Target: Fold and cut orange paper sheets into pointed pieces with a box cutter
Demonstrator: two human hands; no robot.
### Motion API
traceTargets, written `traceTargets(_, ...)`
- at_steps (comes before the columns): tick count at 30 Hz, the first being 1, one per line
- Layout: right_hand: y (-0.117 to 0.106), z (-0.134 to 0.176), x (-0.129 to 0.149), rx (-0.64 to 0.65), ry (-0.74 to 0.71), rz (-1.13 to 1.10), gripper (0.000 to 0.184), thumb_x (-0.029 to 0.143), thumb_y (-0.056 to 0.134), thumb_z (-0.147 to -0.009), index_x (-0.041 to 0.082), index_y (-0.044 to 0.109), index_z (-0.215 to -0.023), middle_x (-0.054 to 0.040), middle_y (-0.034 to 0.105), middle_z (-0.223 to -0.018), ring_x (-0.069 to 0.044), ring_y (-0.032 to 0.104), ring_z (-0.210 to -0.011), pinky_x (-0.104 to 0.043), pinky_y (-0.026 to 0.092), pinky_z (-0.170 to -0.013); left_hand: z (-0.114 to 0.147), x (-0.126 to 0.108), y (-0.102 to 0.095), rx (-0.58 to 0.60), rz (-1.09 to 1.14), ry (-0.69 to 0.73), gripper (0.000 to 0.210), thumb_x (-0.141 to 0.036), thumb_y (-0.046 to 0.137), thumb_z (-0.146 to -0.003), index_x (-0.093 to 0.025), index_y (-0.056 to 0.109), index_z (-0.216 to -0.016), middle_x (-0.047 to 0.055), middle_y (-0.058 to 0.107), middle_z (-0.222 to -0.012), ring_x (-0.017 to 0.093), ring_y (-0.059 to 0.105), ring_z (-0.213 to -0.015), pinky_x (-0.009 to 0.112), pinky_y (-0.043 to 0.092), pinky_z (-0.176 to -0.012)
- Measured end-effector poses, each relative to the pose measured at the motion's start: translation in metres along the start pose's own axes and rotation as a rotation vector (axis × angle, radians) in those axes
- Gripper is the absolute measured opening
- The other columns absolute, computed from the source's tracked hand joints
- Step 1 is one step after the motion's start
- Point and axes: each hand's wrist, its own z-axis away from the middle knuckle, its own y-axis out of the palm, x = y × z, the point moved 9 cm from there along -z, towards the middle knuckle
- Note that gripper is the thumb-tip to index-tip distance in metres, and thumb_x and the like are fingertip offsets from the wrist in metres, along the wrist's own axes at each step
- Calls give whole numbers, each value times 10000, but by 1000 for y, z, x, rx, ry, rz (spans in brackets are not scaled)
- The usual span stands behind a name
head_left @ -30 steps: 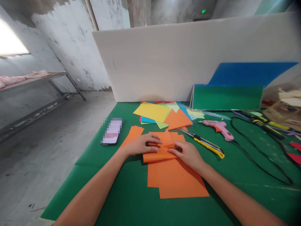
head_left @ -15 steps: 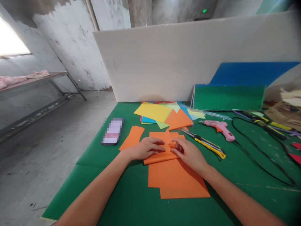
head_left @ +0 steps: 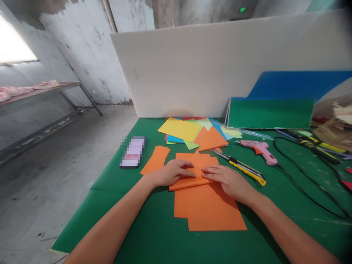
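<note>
"Where's the folded orange paper (head_left: 189, 184)?"

"On top of more orange sheets (head_left: 216, 214), on the green surface (head_left: 148, 231)."

"And the hands?"

"The left hand (head_left: 172, 172) rests on the paper's left part, fingers stretched out and a bit apart. The right hand (head_left: 229, 180) rests on the right part, fingers nearly straight and close together. Neither grips it."

"Is that brown thing (head_left: 332, 130) by the right edge a basket?"

"I can't tell, or see what it holds."
</note>
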Motion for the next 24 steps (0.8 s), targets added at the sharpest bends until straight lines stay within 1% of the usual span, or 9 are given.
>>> traceTargets(7,1,1,3,17,-34,63,582,-34,336,-781,206,686,-1180,-45,649,-1263,-224,606,-1155,-405,501,-980,-1,2,4,7,-30,0,544,-16,399,-885,-393,659,-1178,-7,552,-1358,209,476,-1279,420,347,-1094)
traceTargets(12,3,2,0,17,-9,43,603,-38,346,-767,228,672,-1200,-44,643,-1274,-224,596,-1160,-419,490,-986,-1,-2,3,-8,-59,21,542,-17,381,-895,-380,656,-1188,13,567,-1334,211,490,-1257,418,363,-1077)
traceTargets(15,3,1,2,26,-2,41,609,-34,354,-772,236,648,-1232,-45,623,-1303,-233,552,-1209,-437,461,-1010,-1,-4,1,-15,-74,31,535,-13,376,-900,-361,659,-1192,31,567,-1329,221,499,-1243,416,367,-1065)
traceTargets(18,2,-1,12,43,-34,28,607,-17,358,-802,245,589,-1299,-48,597,-1330,-244,506,-1241,-473,427,-1027,0,-5,1,-19,-85,41,547,1,381,-892,-359,649,-1206,33,562,-1332,218,503,-1231,405,368,-1058)
traceTargets(24,7,-5,37,121,-125,-41,479,68,401,-890,232,567,-1308,-92,609,-1272,-234,546,-1142,-420,473,-953,0,-3,6,21,-118,49,551,6,367,-895,-343,640,-1223,30,554,-1338,206,479,-1240,385,359,-1059)
